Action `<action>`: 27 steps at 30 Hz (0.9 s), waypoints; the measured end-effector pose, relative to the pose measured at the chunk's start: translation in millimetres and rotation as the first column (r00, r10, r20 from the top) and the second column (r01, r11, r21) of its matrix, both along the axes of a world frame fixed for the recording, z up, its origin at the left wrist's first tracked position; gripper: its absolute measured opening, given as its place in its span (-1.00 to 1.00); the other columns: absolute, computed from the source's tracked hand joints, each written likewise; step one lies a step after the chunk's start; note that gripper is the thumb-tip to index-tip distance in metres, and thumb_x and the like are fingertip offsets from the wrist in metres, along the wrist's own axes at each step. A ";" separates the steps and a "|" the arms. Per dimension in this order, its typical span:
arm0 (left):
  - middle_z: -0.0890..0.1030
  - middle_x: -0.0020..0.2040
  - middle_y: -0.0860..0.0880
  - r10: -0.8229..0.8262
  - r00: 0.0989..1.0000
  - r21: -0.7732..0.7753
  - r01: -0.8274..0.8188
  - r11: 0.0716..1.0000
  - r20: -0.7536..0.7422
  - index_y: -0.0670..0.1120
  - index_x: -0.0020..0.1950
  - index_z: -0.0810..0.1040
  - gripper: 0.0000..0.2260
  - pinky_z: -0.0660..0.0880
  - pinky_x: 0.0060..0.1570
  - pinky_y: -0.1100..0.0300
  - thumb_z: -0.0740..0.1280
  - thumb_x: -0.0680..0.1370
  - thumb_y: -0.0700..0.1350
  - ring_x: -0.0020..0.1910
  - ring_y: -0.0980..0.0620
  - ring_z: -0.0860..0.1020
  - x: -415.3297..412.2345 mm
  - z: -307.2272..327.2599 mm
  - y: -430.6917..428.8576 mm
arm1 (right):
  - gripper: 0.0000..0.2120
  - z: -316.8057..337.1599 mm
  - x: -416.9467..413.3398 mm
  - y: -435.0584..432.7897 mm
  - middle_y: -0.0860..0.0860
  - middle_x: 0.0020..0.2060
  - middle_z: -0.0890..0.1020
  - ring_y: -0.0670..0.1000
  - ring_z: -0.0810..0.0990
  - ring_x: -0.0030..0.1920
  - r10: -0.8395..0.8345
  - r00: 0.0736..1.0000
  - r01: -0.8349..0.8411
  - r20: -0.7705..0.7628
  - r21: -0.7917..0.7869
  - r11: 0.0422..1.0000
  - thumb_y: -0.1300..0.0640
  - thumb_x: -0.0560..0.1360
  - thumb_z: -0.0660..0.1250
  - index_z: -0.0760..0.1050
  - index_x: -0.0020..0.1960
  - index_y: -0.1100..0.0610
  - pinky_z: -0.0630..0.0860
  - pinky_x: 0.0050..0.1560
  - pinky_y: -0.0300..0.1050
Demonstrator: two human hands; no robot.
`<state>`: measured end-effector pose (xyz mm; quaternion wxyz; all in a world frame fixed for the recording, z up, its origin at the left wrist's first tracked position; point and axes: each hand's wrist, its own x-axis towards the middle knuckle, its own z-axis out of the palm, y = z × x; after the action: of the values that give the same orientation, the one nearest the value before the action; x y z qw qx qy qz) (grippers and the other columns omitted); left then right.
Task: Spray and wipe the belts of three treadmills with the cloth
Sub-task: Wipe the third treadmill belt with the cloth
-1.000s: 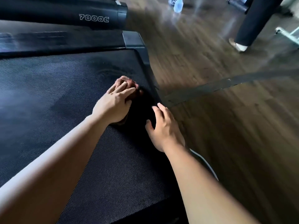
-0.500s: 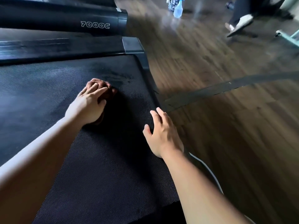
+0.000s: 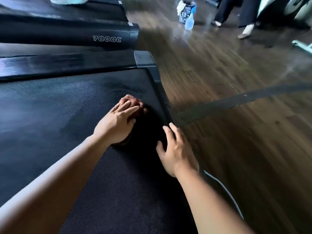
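1. I get dim, cool light here; pale sheen on the wooden floor point(image 3: 219, 68) puts its source ahead, past the top of the frame.
2. A glossy streak of glare runs along the black side rail point(image 3: 50, 63).
3. Deep shadow pools on the belt point(image 3: 50, 115) between the left hand point(image 3: 116, 125) and right hand point(image 3: 177, 152).
4. Motion blur smears the spray bottle point(image 3: 190, 19) and a person's legs point(image 3: 236, 12).
5. Straight lines bow toward my edges.

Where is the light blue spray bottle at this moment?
In the head view, the spray bottle stands on the wooden floor near the top, right of centre, directly in front of a dark patterned container, left of a person's legs.
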<state>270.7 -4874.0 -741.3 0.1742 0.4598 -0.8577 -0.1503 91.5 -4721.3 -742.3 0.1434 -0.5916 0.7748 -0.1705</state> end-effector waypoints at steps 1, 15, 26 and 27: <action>0.30 0.58 -0.04 0.017 1.000 -0.014 -0.017 1.000 0.004 0.02 0.53 0.41 -0.54 -0.02 0.58 0.16 0.32 0.61 -0.07 0.62 -0.02 0.10 6.4 0.5 -7.2 | -0.43 -0.2 0.4 -0.1 -0.07 0.58 0.08 0.01 0.10 0.56 -0.002 1.000 0.002 -0.004 -0.001 1.000 -0.14 0.61 0.12 0.14 0.57 -0.04 0.16 0.52 -0.01; 0.23 0.60 -0.08 0.246 0.967 -0.009 -0.246 0.969 0.064 0.05 0.57 0.31 -0.51 -0.05 0.58 0.09 0.21 0.62 -0.03 0.62 -0.12 0.07 -28.2 4.4 -95.0 | -0.40 -3.7 -4.1 -3.9 -0.05 0.60 -0.01 0.03 0.01 0.58 0.048 0.999 -0.048 -0.024 0.020 0.999 -0.19 0.60 0.01 0.05 0.59 -0.04 0.08 0.54 -0.03; 0.19 0.63 -0.05 0.131 0.991 -0.004 -0.131 0.991 0.039 0.04 0.59 0.30 -0.50 -0.12 0.56 0.17 0.27 0.64 -0.05 0.64 -0.03 -0.02 -13.3 10.6 -70.6 | -0.46 10.7 -7.0 -24.3 -0.01 0.56 0.16 0.02 0.15 0.53 0.029 0.999 -0.029 0.025 0.026 0.999 -0.08 0.59 0.22 0.24 0.52 0.02 0.13 0.48 -0.11; 0.21 0.62 -0.04 0.093 0.995 -0.016 -0.093 0.996 0.030 0.04 0.58 0.32 -0.50 -0.10 0.56 0.17 0.28 0.63 -0.06 0.64 -0.02 0.00 -8.2 8.1 -64.9 | -0.46 11.3 -7.7 -30.5 -0.01 0.56 0.17 0.02 0.15 0.53 0.026 0.999 -0.027 0.031 0.021 0.999 -0.08 0.59 0.22 0.24 0.52 0.02 0.13 0.49 -0.10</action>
<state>262.5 -4938.9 -733.2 0.1714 0.5000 -0.8391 -0.1288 83.8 -4751.7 -731.0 0.1640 -0.5976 0.7664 -0.1692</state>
